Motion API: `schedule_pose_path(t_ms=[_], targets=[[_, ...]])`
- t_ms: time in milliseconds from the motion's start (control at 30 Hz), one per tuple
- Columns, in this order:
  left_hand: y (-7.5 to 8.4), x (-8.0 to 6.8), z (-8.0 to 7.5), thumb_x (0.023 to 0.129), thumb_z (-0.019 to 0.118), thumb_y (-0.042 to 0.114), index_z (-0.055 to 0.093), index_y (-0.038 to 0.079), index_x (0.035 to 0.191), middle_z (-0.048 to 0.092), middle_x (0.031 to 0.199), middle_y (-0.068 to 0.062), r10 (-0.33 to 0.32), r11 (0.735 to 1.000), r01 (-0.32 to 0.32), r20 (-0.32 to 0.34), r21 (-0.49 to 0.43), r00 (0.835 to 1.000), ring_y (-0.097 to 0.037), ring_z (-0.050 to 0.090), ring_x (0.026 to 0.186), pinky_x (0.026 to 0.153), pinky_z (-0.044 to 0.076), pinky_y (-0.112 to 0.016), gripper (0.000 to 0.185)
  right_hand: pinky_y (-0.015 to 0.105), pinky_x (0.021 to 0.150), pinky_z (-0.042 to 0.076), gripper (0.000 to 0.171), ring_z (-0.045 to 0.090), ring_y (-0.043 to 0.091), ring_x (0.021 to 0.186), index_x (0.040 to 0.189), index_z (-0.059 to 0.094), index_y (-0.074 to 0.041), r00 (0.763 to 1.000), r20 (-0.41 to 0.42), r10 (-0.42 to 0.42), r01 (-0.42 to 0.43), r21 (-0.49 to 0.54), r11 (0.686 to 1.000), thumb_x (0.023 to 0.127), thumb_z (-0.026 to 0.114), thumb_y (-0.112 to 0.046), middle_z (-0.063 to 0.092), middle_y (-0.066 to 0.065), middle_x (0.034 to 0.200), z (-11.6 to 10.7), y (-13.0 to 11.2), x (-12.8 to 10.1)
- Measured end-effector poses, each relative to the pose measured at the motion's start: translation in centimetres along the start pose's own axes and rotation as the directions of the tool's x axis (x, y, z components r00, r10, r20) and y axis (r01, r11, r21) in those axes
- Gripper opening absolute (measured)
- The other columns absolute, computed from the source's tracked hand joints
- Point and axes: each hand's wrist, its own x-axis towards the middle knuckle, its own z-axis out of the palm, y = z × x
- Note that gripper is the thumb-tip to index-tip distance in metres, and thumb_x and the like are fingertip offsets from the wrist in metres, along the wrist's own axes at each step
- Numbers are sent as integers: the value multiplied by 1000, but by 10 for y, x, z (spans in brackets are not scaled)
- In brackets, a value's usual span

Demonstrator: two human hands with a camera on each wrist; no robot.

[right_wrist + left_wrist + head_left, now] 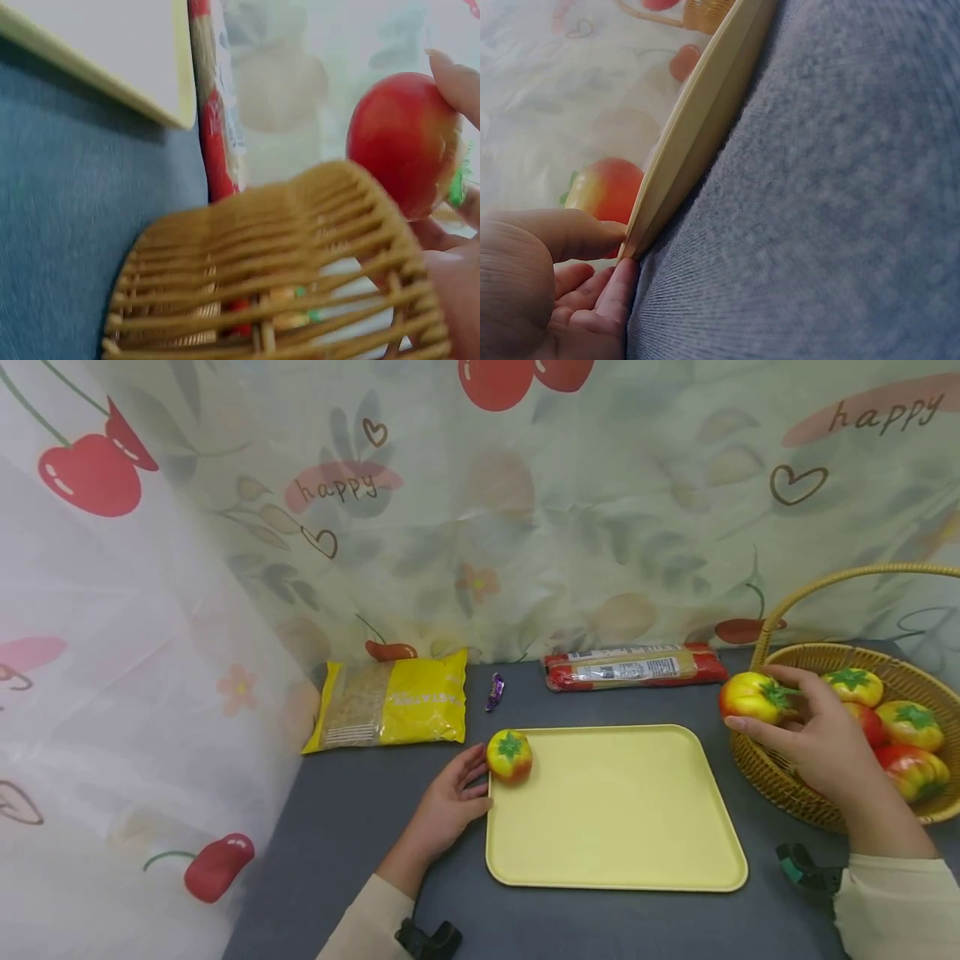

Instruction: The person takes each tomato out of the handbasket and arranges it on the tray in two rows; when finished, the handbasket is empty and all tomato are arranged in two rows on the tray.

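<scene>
My right hand (828, 743) grips a red-and-yellow tomato (752, 697) with a green leafy top, holding it over the left rim of the wicker basket (765, 785). The right wrist view shows this tomato (405, 142) between thumb and fingers, above the basket's woven side. My left hand (450, 802) pinches the left rim of the pale yellow tray (615, 810); in the left wrist view the thumb (585, 232) lies on that rim (675, 142). Close to these fingers, another tomato (510, 756) sits in the tray's upper left corner.
Several more tomatoes (911, 770) lie in the basket, whose tall handle (847, 578) arches over it. Behind the tray are a yellow pasta bag (397, 702), a small purple wrapped candy (495, 692) and a red-ended noodle pack (637, 667). A patterned curtain (525, 527) stands behind.
</scene>
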Motion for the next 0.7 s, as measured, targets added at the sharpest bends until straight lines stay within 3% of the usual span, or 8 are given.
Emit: schedule_pose_path(t_ms=[200, 333, 600, 700], targets=[[1, 0, 0, 98, 72, -9, 33, 4, 170, 39, 170, -14, 0, 1000, 0, 3, 6, 1000, -31, 44, 152, 116, 47, -41, 82, 2, 83, 46, 81, 52, 23, 116, 162, 41, 0, 998, 37, -59, 59, 10, 998, 99, 86, -23, 39, 25, 154, 13, -13, 0], [1, -1, 0, 98, 72, -9, 33, 4, 170, 39, 170, -14, 0, 1000, 0, 2, 4, 1000, -30, 43, 153, 116, 47, -41, 82, 2, 83, 45, 80, 48, 34, 122, 161, 46, -2, 993, 55, -108, 109, -10, 994, 96, 88, -21, 41, 25, 154, 23, -21, -1], [2, 0, 0, 98, 72, -9, 34, 4, 169, 40, 170, -14, -9, 1000, 9, -4, 6, 1000, -30, 44, 152, 116, 47, -41, 82, 4, 81, 48, 77, 48, 34, 118, 154, 53, 0, 972, 78, -222, 226, -36, 974, 89, 93, -12, 50, 22, 140, 50, -27, -3], [2, 0, 0, 98, 72, -9, 34, 5, 170, 40, 170, -14, -7, 1000, 7, -3, 5, 1000, -29, 44, 152, 116, 47, -41, 82, 6, 81, 50, 78, 50, 36, 119, 155, 51, 1, 967, 112, -229, 232, -11, 973, 90, 93, -12, 49, 22, 141, 60, -30, -3]])
